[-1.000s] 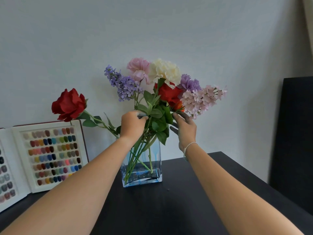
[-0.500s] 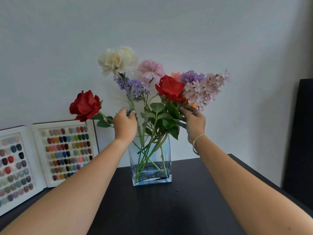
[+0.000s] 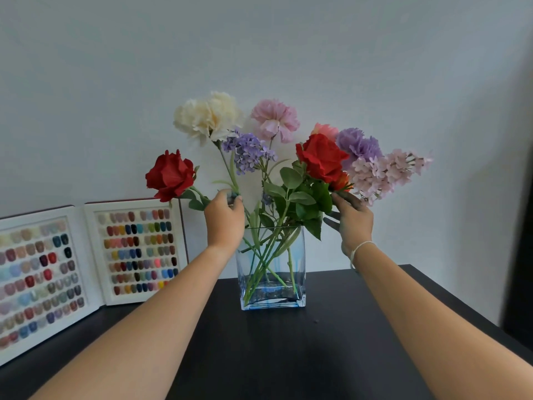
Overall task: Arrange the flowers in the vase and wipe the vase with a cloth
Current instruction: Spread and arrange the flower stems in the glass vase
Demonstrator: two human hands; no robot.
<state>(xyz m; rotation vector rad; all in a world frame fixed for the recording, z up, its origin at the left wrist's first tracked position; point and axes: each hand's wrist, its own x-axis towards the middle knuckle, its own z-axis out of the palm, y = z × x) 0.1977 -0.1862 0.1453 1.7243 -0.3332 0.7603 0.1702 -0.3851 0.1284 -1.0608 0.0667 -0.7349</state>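
Flowers: a mixed bunch stands in the glass vase (image 3: 272,272), with a cream carnation (image 3: 207,116), a pink carnation (image 3: 274,119), a lilac-blue spray (image 3: 248,151), a red rose (image 3: 321,157) at centre right, a purple carnation (image 3: 357,145) and a pale pink lilac spray (image 3: 386,171). A second, darker red rose (image 3: 170,176) leans far out to the left.
Vase: rectangular and clear, with crossed green stems and a little blue-tinted water at the bottom; it stands on the dark table (image 3: 288,356), near the back edge.
Left hand: the left hand (image 3: 225,217) is curled above the vase's left rim and pinches stems at its fingertips, apparently those of the lilac-blue spray and the cream carnation.
Right hand: the right hand (image 3: 353,219) has its fingers spread and mostly straight, touching the underside of the blooms at right; it grasps nothing that can be seen.
Stage: arranging appears to be under way; no cloth is in view.
Risk: a sideways pull on the pinched stems could tip the narrow vase and spill water; the leaning dark rose could slip out over the rim.
Surroundings: an open display book of coloured nail samples (image 3: 135,249) stands just left of the vase against the pale wall (image 3: 288,53).
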